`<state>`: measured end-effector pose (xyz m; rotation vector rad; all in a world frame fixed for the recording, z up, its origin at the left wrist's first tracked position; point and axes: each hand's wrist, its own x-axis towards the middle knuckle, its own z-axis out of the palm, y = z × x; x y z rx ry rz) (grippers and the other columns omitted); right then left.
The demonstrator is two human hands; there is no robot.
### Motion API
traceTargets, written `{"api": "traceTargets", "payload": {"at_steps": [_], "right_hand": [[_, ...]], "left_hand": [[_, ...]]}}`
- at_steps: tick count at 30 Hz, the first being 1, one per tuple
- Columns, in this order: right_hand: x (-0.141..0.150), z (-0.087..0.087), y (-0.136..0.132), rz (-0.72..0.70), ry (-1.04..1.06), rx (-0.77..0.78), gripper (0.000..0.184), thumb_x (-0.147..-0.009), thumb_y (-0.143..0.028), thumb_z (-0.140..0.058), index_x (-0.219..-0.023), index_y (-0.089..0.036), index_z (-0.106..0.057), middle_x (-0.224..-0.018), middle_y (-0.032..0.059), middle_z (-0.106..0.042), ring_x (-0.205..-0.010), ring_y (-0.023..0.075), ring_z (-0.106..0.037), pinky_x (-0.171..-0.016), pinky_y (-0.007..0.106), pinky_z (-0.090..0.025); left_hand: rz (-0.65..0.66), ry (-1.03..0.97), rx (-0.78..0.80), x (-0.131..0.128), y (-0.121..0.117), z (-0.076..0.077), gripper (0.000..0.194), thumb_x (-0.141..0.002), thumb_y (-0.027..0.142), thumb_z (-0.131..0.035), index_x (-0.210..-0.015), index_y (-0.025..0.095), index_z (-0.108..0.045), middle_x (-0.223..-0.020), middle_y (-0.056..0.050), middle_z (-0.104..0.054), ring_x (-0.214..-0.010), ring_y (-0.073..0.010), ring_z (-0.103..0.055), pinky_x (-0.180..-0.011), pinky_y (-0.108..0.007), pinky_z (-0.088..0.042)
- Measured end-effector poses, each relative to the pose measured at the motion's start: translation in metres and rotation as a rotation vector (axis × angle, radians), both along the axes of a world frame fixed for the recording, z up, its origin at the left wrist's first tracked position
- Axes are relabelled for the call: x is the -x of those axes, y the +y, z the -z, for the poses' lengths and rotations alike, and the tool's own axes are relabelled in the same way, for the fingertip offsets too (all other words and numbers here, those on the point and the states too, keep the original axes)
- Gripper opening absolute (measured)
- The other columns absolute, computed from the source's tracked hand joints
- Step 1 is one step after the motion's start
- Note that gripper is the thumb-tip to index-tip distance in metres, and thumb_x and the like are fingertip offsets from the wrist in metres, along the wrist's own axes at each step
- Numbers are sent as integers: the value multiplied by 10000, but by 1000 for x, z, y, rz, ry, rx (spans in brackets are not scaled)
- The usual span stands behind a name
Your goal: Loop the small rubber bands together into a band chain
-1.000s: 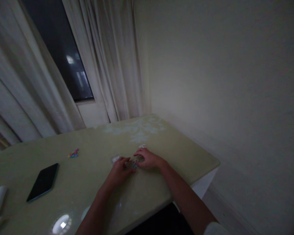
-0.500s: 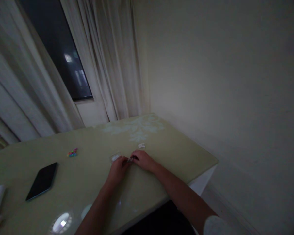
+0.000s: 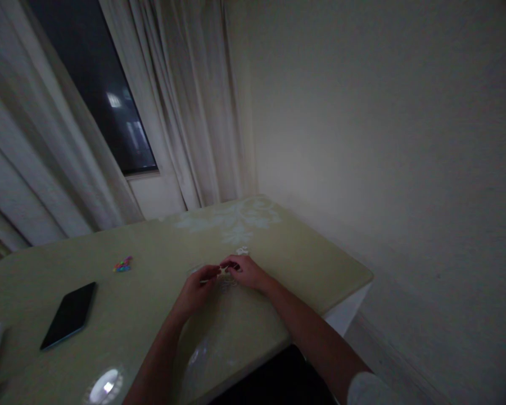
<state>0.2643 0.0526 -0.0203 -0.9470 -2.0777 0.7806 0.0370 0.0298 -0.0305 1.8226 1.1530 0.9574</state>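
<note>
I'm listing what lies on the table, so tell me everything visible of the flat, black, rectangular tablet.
The flat, black, rectangular tablet looks thin, with a smooth, glassy-looking dark face showing no image and a paler bluish edge on its near side. It lies flat, slanted in view, on the glossy yellow-green table, well to the left of the bare left hand. No hand touches it.

No readable text or labels.
</note>
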Motion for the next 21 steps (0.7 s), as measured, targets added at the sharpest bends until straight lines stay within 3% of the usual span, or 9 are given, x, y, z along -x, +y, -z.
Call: {"api": "traceTargets", "payload": {"at_steps": [3,6,8,14,21], "right_hand": [[-11,1,4,-13,-42,14,323,-938,-162,-719,-1259,-194,-733,-1163,86,-737,-1000,192,-697,-855,297,-553],[-23,3,7,-38,-109,18,646,-721,-296,-967,-1305,-176,-720,-1300,135,-666,-1124,256,-652,-973,370,-533],[-26,5,9,-52,-148,18,779,-626,-316,-1022,-1326,-168,-711,-1333,147,-638,-1208,292,-610,-1062,415,-488],[-19,8,7,-64,-197,5,581,-794,-319,-927,-1318,-183,-716,-1225,111,-659,-1108,254,-614,-1007,384,-489],[-17,6,7,-58,-197,-3,577,-780,-339,-937,-1288,-167,-726,-1185,105,-666,-1051,243,-623,-954,364,-502]], "left_hand": [[6,-9,-11,9,1,0,294,-988,390,-724,-1164,155,-721,-1178,-85,-764,-1063,-240,-745,-963,-485,-609],[21,-14,-26,13,2,2,292,-990,378,-722,-1181,157,-714,-1191,-86,-755,-1052,-238,-743,-945,-477,-616],[29,-24,-48,13,2,4,302,-994,370,-716,-1211,161,-703,-1244,-94,-738,-1105,-251,-730,-975,-496,-604],[21,-32,-154,6,3,6,283,-998,363,-705,-1209,175,-707,-1339,-102,-692,-1277,-291,-642,-1097,-565,-515],[-31,30,-113,-2,0,6,268,-988,346,-722,-1176,157,-692,-1213,-83,-713,-1053,-235,-719,-899,-448,-626]]}}
